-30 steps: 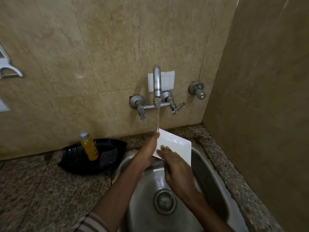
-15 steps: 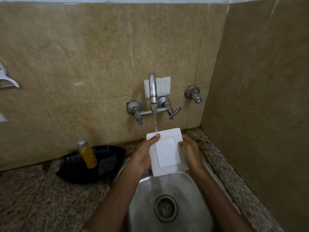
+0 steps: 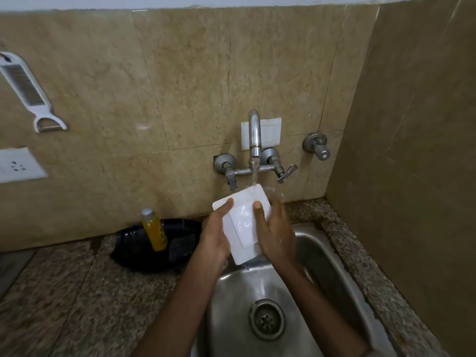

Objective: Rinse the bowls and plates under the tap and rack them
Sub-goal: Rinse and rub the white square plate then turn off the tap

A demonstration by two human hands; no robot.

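A white square plate (image 3: 242, 222) is held upright over the steel sink (image 3: 332, 266), its underside toward me. My left hand (image 3: 213, 238) grips its left edge with the thumb on the upper corner. My right hand (image 3: 275, 230) grips its right edge, thumb across the back. Water runs from the tap (image 3: 254, 140) onto the plate's top edge and splashes to the right. Water drips from the plate's lower edge into the basin.
A black tray (image 3: 144, 251) on the granite counter left of the sink holds a yellow soap bottle (image 3: 154, 230) and a scrub pad (image 3: 181, 244). A slicer (image 3: 28, 91) and a socket (image 3: 16, 164) are on the left wall. A tiled side wall stands close on the right.
The plate has tilted a little, its top leaning right, with both hands still on it. My right thumb has moved onto the plate's back. The camera view has shifted upward.
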